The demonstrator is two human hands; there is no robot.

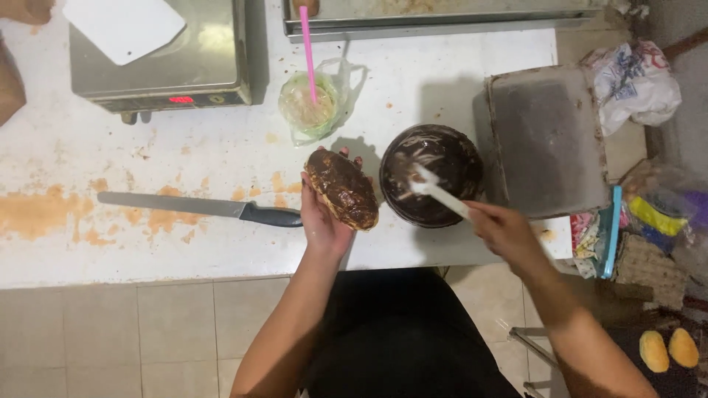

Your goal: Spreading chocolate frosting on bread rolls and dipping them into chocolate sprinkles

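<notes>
My left hand (pixel 321 221) holds an oblong bun (pixel 342 188) coated in dark chocolate, palm up, just above the white worktop. To its right stands a round dark bowl (pixel 450 151) smeared with chocolate. My right hand (pixel 505 232) grips a white spatula (pixel 439 191) whose blade end dips into the bowl. The bun is close to the bowl's left rim, not touching it.
A long knife (pixel 199 207) with a black handle lies left of my left hand. Behind are a metal scale (pixel 158 55), a plastic cup (pixel 308 107) with a pink straw, a metal tray (pixel 442 18), an upturned dark baking pan (pixel 549 140), plastic bags and packets at right, two yellow buns (pixel 667 350).
</notes>
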